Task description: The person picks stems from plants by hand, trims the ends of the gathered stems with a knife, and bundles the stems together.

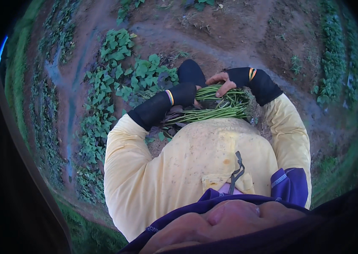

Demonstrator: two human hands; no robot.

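A bundle of long green leafy vine stems (217, 112) lies in front of my body, its dark leaves toward the left. My left hand (197, 96), in a black sleeve, is closed around the upper strand of the stems at its left part; most of its fingers are hidden. Over the top of the same strand is my right hand (223, 83), its thumb and a finger spread apart and touching the stems. Both wrists carry coloured bands. Beyond the hands stands a dark rounded shape (190, 73), perhaps a shoe.
Low leafy vines (117, 46) grow in a bed to the left, with more crop rows (333, 51) at the far right. Reddish-brown soil (238, 29) stretches ahead. My yellow shirt (187, 156) has a dark tie (238, 167) near the bottom.
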